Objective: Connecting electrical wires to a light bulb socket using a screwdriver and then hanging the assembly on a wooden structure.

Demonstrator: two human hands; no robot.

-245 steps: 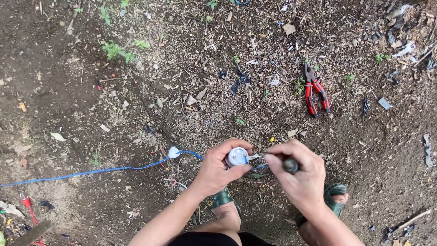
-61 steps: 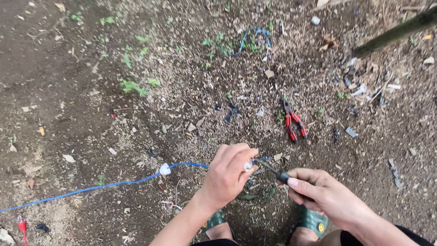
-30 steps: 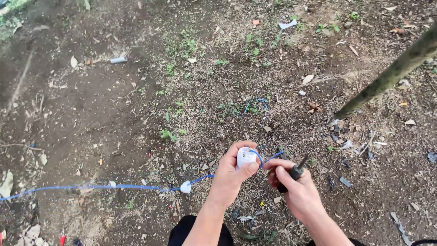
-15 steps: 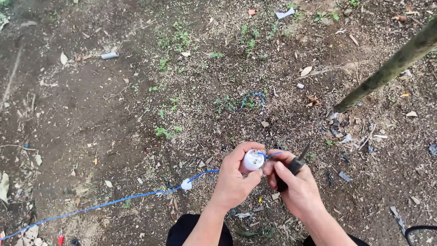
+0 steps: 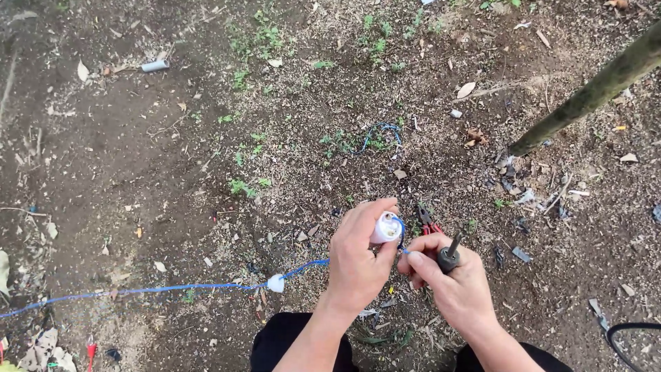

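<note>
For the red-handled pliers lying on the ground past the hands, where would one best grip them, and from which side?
Probably by the red handles of the red-handled pliers, from above: they lie flat on the bare dirt ground, partly hidden behind the left hand and right hand, so exact orientation is hard to tell.

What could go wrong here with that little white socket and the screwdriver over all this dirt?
The left hand pinches the white socket only at its fingertips, so it may slip and drop into the littered soil, where small parts would be hard to find. The right hand holds the screwdriver close to those fingers; a slip might jab them. The blue wire trails across the ground and could snag and tug the socket.
</note>
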